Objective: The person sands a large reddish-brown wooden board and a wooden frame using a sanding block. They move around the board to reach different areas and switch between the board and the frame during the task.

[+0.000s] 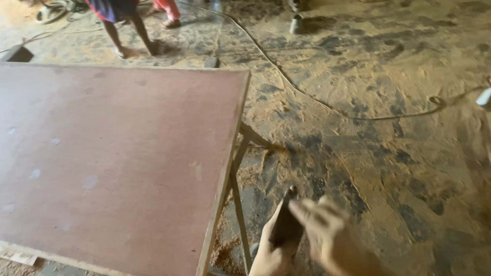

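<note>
Dark flat object (285, 225), one only, is held upright in the left hand (273, 257), just beside the near corner of the single brown board (96, 166). The fingers are closed around it. The right hand (328, 233) is blurred beside it; whether its fingers grip cannot be told. Nothing is laid on the board yet. Beyond the board, two persons' legs (130, 28) are seen.

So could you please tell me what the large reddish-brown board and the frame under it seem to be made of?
The large reddish-brown board looks like plywood with a smooth matte face: thin, pale raw edge. The slim grey frame legs look like metal, though dust and shadow leave that open.
</note>
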